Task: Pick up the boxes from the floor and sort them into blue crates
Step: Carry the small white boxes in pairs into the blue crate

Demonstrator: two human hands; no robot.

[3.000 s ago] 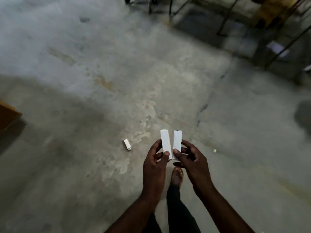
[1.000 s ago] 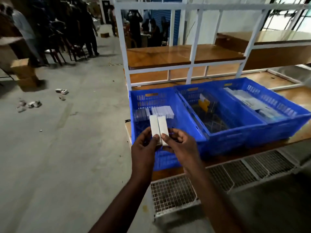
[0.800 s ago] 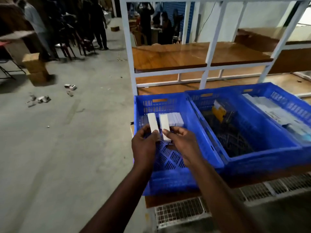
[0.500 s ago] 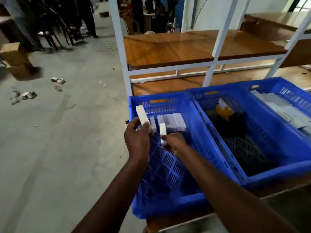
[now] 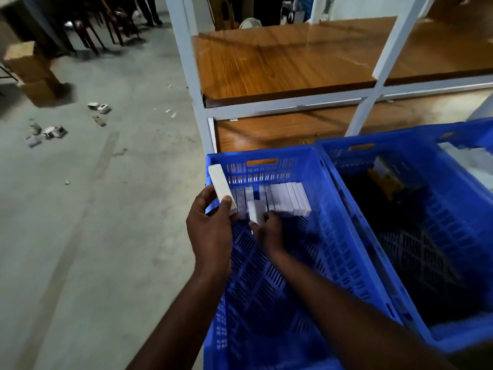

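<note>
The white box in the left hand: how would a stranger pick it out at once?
Find the white shelving rack, then the leftmost blue crate before it. At its far-left corner the left hand grips one long white box. It alone tilts up over the rim; the other white boxes sit low inside.

The left hand (image 5: 210, 231) grips a white carton (image 5: 222, 186) tilted above the near-left rim of the left blue crate (image 5: 280, 169). Inside that crate, the right hand (image 5: 268, 231) pinches a second white carton (image 5: 254, 213) upright against a row of white cartons (image 5: 288, 198) along the far wall. To the right, touching, sits another blue crate (image 5: 400, 153). Small boxes (image 5: 53, 130) lie scattered on the concrete floor (image 5: 106, 236), far left.
</note>
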